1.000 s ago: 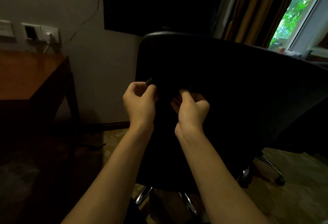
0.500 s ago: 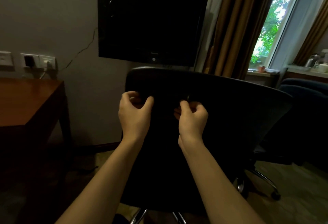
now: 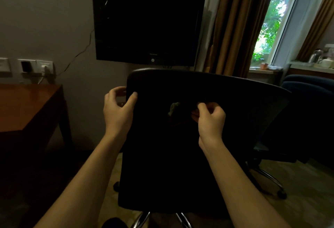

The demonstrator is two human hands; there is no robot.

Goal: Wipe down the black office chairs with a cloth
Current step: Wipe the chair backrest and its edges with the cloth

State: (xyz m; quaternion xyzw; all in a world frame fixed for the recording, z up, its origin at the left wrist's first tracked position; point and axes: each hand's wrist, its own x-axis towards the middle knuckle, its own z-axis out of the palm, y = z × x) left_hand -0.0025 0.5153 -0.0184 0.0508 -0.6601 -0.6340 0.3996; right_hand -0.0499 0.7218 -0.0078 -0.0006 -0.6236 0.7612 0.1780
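Gripping the upper left corner of the black office chair (image 3: 207,137), my left hand (image 3: 118,108) curls round the backrest edge, thumb on the near face, fingers wrapped behind it. At frame centre the backrest is a broad, smooth, rounded dark panel that swallows detail. On it, left of my right hand (image 3: 210,117), a small crumpled greyish patch of cloth (image 3: 173,108) shows; the rest of the cloth blends into the black surface. My right hand is curled tight, fingertips pinching the cloth against the backrest. Chrome base legs (image 3: 180,218) are cut off at the bottom edge. A wooden desk (image 3: 27,108) sits at the left.
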